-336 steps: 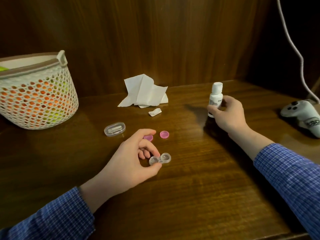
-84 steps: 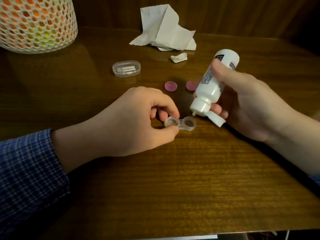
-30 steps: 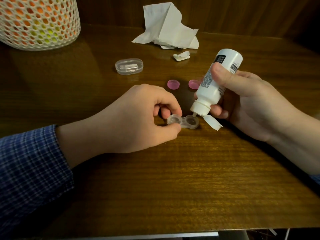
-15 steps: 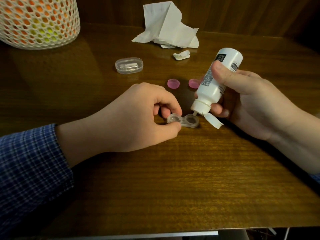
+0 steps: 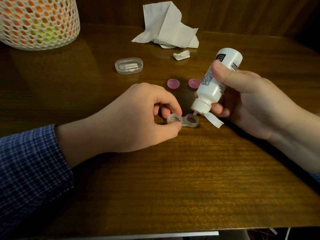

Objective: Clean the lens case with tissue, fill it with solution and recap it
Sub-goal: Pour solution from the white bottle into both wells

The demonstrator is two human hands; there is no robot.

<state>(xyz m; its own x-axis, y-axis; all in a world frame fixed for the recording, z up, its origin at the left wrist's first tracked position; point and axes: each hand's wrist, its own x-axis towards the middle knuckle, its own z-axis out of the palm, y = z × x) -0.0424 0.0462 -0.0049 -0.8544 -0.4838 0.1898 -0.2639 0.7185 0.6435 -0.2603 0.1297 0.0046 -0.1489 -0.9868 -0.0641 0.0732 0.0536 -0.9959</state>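
A clear two-well lens case (image 5: pixel 183 120) lies uncapped on the wooden table (image 5: pixel 173 170). My left hand (image 5: pixel 135 118) pinches its left well between thumb and fingers. My right hand (image 5: pixel 245 103) grips a white solution bottle (image 5: pixel 216 82), tipped nozzle-down, with the tip at the rim of the right well and its flip cap hanging open. Two pink caps (image 5: pixel 173 83) (image 5: pixel 193 83) rest on the table behind the case. A crumpled white tissue (image 5: pixel 168 28) lies at the back.
A white mesh basket (image 5: pixel 38 23) with orange and yellow contents stands at the back left. A small clear oval box (image 5: pixel 129 65) and a small white wad (image 5: pixel 181 55) lie behind the caps. The table's front edge runs along the bottom.
Since a second ago the bottle has stayed tipped over the right well with only slight shifts. Earlier it was carried from upright at the right and turned nozzle-down.
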